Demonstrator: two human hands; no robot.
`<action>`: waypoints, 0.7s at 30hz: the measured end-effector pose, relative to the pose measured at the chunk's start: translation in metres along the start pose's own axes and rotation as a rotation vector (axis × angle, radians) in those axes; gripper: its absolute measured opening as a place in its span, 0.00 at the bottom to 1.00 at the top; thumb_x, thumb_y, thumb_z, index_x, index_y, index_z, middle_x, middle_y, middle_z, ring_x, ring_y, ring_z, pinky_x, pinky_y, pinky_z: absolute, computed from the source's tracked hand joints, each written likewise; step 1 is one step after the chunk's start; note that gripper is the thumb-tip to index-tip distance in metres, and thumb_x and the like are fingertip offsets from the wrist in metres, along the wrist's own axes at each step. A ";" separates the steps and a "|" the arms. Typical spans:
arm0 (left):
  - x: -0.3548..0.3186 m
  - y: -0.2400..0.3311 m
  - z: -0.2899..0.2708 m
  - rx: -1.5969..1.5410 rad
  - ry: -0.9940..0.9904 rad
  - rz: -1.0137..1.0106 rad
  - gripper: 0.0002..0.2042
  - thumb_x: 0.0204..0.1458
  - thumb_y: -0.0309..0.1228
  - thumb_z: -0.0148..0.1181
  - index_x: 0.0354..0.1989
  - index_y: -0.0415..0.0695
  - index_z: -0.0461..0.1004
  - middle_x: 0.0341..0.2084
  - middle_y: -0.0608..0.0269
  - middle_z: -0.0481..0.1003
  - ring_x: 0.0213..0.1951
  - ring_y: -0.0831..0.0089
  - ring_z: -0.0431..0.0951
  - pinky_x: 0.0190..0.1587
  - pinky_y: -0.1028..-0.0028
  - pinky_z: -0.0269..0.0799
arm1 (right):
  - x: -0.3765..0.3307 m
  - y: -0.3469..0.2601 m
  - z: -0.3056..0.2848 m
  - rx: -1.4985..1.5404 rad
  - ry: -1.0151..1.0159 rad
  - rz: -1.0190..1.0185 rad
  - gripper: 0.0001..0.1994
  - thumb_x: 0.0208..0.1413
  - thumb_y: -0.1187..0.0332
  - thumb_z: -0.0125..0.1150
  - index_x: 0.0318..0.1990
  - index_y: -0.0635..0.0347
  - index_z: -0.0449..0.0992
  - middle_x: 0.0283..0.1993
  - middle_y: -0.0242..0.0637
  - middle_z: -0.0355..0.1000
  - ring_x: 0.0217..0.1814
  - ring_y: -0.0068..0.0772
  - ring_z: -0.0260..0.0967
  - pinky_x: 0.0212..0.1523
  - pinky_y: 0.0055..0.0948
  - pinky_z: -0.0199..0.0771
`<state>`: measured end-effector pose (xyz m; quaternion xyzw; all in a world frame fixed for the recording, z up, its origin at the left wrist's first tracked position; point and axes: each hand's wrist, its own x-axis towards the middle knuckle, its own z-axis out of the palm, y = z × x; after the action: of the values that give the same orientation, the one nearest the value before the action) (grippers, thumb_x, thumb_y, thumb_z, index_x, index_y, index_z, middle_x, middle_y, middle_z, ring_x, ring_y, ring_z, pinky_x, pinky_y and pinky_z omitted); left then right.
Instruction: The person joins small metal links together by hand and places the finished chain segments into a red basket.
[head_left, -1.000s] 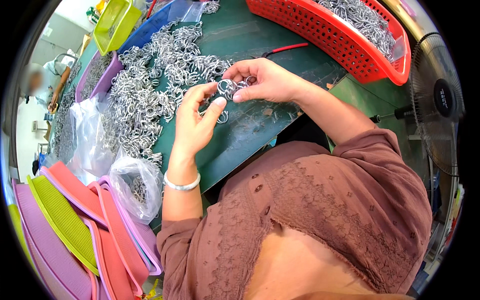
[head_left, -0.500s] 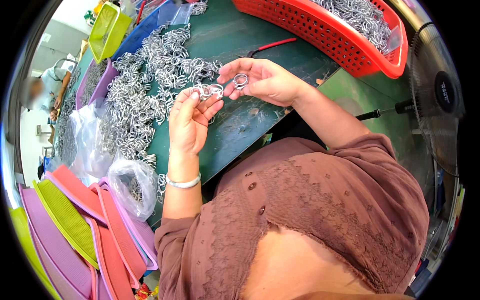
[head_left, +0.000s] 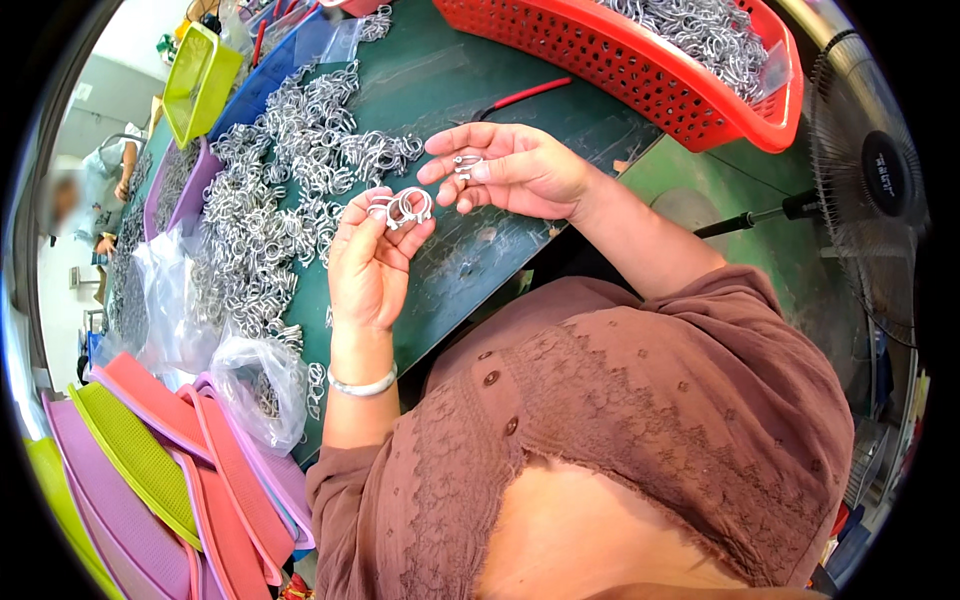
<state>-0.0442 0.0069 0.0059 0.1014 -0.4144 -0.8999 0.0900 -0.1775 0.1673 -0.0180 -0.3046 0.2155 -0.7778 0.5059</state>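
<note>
Green table (head_left: 455, 262), left hand (head_left: 370, 268) pinching silvery rings (head_left: 402, 207)

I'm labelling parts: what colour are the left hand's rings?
The rings in the left hand are silvery, clearest in the head view.

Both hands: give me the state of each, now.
Left hand: closed, holding silver metal rings.
Right hand: loosely closed, holding at least one silver ring.
</note>
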 end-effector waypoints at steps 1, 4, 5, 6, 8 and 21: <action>0.000 0.000 0.001 0.006 0.004 0.002 0.07 0.52 0.24 0.43 0.38 0.38 0.64 0.35 0.51 0.72 0.39 0.64 0.74 0.41 0.66 0.73 | 0.000 0.000 -0.001 0.015 -0.011 -0.005 0.19 0.53 0.75 0.46 0.53 0.66 0.58 0.50 0.47 0.63 0.46 0.32 0.65 0.45 0.28 0.66; -0.001 0.001 0.004 0.023 0.009 -0.005 0.07 0.52 0.24 0.43 0.39 0.38 0.64 0.36 0.51 0.71 0.40 0.64 0.74 0.42 0.66 0.73 | 0.001 -0.001 -0.002 0.055 -0.021 -0.009 0.19 0.54 0.74 0.44 0.54 0.65 0.57 0.50 0.47 0.63 0.44 0.32 0.65 0.42 0.27 0.66; -0.001 0.002 0.005 0.030 0.009 -0.009 0.08 0.52 0.24 0.43 0.39 0.38 0.64 0.36 0.51 0.71 0.40 0.64 0.74 0.42 0.67 0.72 | 0.001 -0.001 -0.002 0.065 -0.010 -0.005 0.19 0.54 0.74 0.44 0.54 0.65 0.57 0.50 0.47 0.63 0.43 0.32 0.65 0.42 0.27 0.66; -0.001 0.002 0.005 0.029 0.005 -0.010 0.08 0.52 0.24 0.43 0.39 0.38 0.64 0.36 0.51 0.71 0.40 0.63 0.74 0.42 0.67 0.72 | 0.001 -0.001 -0.002 0.075 0.001 -0.001 0.19 0.54 0.74 0.43 0.54 0.65 0.57 0.50 0.47 0.63 0.43 0.32 0.65 0.41 0.27 0.66; -0.001 0.001 0.006 0.030 -0.002 -0.013 0.08 0.52 0.24 0.43 0.39 0.38 0.64 0.36 0.51 0.71 0.40 0.63 0.74 0.42 0.67 0.72 | 0.001 -0.001 -0.003 0.089 -0.007 -0.001 0.18 0.55 0.73 0.43 0.54 0.65 0.57 0.50 0.47 0.63 0.43 0.32 0.65 0.41 0.27 0.66; 0.000 0.000 0.005 -0.003 -0.003 -0.006 0.11 0.52 0.22 0.40 0.43 0.35 0.64 0.38 0.48 0.70 0.42 0.63 0.72 0.44 0.66 0.71 | 0.006 0.000 -0.004 0.125 0.051 0.004 0.17 0.51 0.77 0.45 0.50 0.64 0.62 0.48 0.47 0.65 0.42 0.32 0.67 0.43 0.30 0.67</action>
<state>-0.0456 0.0106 0.0094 0.1013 -0.4128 -0.9010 0.0871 -0.1820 0.1617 -0.0190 -0.2521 0.1800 -0.7961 0.5199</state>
